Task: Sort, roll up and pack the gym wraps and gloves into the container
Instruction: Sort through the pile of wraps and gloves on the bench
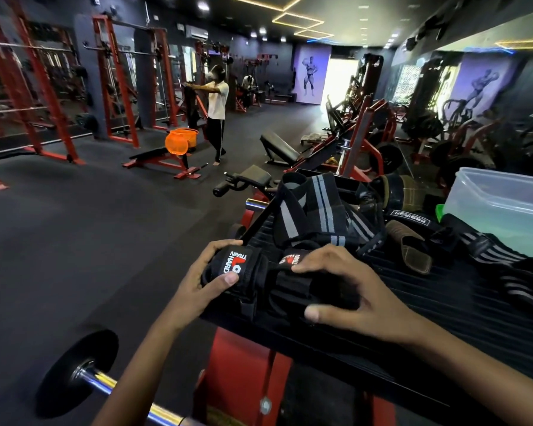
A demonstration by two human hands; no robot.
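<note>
A rolled black wrist wrap [243,272] with a red and white "TRAIN HARD" label lies at the near left edge of the black ribbed platform [443,302]. My left hand [206,278] grips its left end, thumb on the label. My right hand [345,287] pinches the wrap's right part, fingers on top and thumb below. Behind lie black wraps with grey stripes [314,207], brown leather grips [410,247], a black glove [388,189] and more striped wraps [499,250]. The clear plastic container [505,204] stands at the far right.
A barbell with a black plate [77,373] juts out below my left arm. The red machine frame [243,373] carries the platform. A person stands at a red rack [216,109] across the dark floor, near an orange basket [179,141] on a bench.
</note>
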